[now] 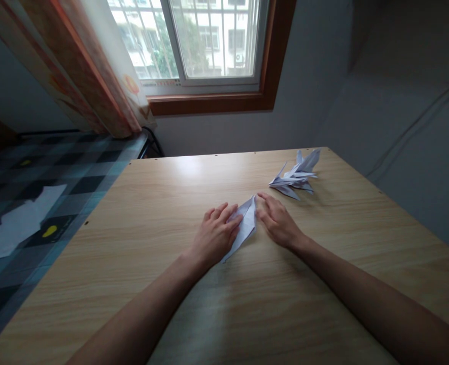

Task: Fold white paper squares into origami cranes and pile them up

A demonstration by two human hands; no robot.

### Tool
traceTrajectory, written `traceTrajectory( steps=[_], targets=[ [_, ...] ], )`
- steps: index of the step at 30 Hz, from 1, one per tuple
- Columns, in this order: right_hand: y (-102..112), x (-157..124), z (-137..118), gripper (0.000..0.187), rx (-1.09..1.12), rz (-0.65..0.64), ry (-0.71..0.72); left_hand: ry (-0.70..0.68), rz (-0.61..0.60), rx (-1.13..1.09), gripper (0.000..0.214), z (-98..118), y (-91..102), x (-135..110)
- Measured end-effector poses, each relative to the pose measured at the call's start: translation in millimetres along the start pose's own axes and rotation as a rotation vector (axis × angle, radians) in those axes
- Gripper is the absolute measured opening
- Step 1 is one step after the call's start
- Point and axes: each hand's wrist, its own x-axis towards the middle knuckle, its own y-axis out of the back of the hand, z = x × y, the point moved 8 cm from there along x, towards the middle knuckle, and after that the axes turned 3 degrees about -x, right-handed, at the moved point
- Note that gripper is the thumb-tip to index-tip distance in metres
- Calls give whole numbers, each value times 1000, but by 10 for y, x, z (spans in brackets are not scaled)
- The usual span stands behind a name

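Wooden tabletop [163, 203] is bearing folded paper [249, 222], likely light, easily creasing, best edge-held; left hand [217, 234] is lying spread, right hand [280, 223] half-curled

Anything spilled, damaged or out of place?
No spill or damage shows. Left of the table, the white sheets lie askew on the checked cloth, edges unaligned: slightly untidy. Nothing odd about the folded paper under the left hand.
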Motion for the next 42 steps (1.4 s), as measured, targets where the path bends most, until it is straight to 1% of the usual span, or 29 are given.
traceTrajectory(
  steps=[3,6,9,12,16,19,21,24,27,28,30,32,34,36,39,42],
  targets=[
    [35,52,64,47,58,2,-17,-61,-64,-38,35,33,-46,-2],
    [36,101,63,48,47,-42,34,-109,-101,-71,35,67,-36,-16],
    [41,131,44,40,27,-84,75,-141,-118,-106,34,95,7,-31],
    [81,138,36,36,12,-86,70,-153,-122,-143,34,125,56,-36],
    [89,128,31,31,28,-122,65,-143,-113,-102,27,180,79,-27],
    [133,143,79,23,6,-83,26,-179,-116,-66,22,228,42,-32],
    [154,154,107,20,-42,-59,11,-193,-113,-79,22,220,12,-40],
    [181,150,94,20,-125,-11,41,-183,-92,-130,25,160,-11,-52],
    [202,102,-17,27,-196,62,163,-173,-80,-168,24,124,-17,-57],
    [180,77,-73,28,-209,54,225,-167,-82,-173,24,120,-19,-56],
    [93,25,-175,26,-233,-21,334,-138,-97,-172,30,110,-31,-50],
    [4,-15,-231,26,-268,-112,379,-100,-117,-165,40,96,-48,-46],
    [-41,-32,-249,27,-314,-162,368,-67,-135,-161,45,80,-65,-45],
    [-48,-34,-256,28,-347,-173,344,-38,-144,-162,47,61,-73,-47],
    [-25,-25,-240,27,-375,-163,311,-2,-140,-173,50,31,-62,-48],
    [25,2,-177,26,-406,-126,258,18,-130,-195,53,8,-44,-53]
  ],
)
